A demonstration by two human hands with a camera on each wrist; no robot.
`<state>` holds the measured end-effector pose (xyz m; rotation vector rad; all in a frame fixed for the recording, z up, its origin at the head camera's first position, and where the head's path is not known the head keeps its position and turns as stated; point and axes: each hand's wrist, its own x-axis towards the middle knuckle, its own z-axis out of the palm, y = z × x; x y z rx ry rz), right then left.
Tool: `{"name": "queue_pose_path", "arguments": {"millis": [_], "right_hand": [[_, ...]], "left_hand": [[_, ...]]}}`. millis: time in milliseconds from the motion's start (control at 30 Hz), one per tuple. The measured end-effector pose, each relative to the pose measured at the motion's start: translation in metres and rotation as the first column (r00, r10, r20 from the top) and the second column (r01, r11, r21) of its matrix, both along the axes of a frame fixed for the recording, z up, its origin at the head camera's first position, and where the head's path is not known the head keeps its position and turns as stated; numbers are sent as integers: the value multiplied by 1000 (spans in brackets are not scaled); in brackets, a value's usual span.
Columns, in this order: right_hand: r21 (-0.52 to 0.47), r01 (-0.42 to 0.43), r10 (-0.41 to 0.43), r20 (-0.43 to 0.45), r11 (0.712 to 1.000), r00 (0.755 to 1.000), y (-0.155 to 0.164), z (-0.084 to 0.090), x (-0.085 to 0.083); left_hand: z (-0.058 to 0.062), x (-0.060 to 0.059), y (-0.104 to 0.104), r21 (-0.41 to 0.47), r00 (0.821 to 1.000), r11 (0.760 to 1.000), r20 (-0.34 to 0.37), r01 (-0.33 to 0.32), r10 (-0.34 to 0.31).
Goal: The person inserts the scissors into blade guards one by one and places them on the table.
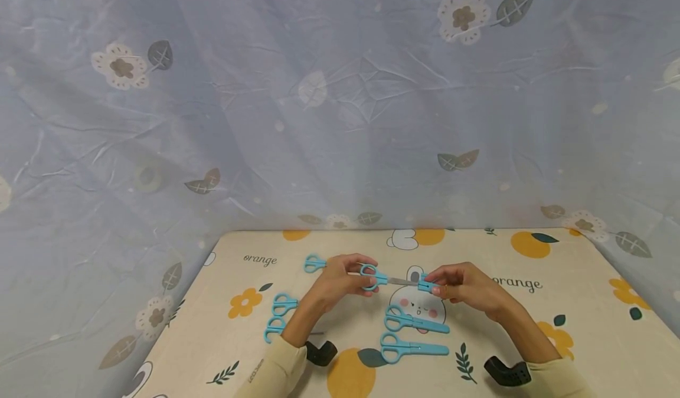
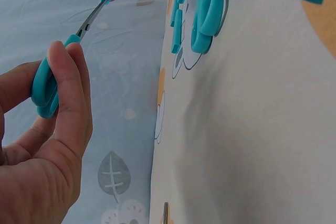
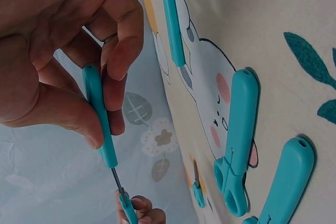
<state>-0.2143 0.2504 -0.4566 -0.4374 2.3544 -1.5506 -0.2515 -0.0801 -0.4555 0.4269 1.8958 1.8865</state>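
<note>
My left hand [image 1: 340, 283] holds a pair of light-blue scissors [image 1: 375, 276] by the finger loops, blades pointing right. Thumb and fingers of my right hand [image 3: 73, 40] pinch a blue blade sheath [image 3: 98, 111]. The metal blades [image 1: 402, 281] bridge the two hands, their tip right at the sheath's mouth, above the table. Below them on the cloth lie two sheathed scissors, an upper pair [image 1: 417, 321] and a lower pair [image 1: 415, 349]. A loose blue sheath [image 3: 173, 27] rests on the cloth past the right hand.
Left of the left arm are more scissors: a far pair [image 1: 314, 263], a middle pair [image 1: 285, 304] and a near pair [image 1: 274, 329], partly hidden by hand and forearm. A patterned cloth [image 1: 255, 351] covers the table; a pale floral curtain [image 1: 340, 120] hangs behind.
</note>
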Motion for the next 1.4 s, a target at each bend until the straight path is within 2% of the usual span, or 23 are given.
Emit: {"name": "queue_pose_path", "arguments": {"millis": [433,700,900,1400], "right_hand": [[-14,-5,5,7,1000,1000,-2,-1,1],[-1,-11,11,4,1000,1000,-3,-3,0],[3,-18,18,1,1000,1000,-4,-3,-3],[33,-29,29,-1,999,1000,-9,2,-4]], "left_hand": [[-1,4,8,-14,1000,1000,-1,25,-25],[1,5,11,6,999,1000,12,30,-31],[1,5,14,15,999,999,31,28,-29],[1,4,19,6,1000,1000,24,13,-13]]}}
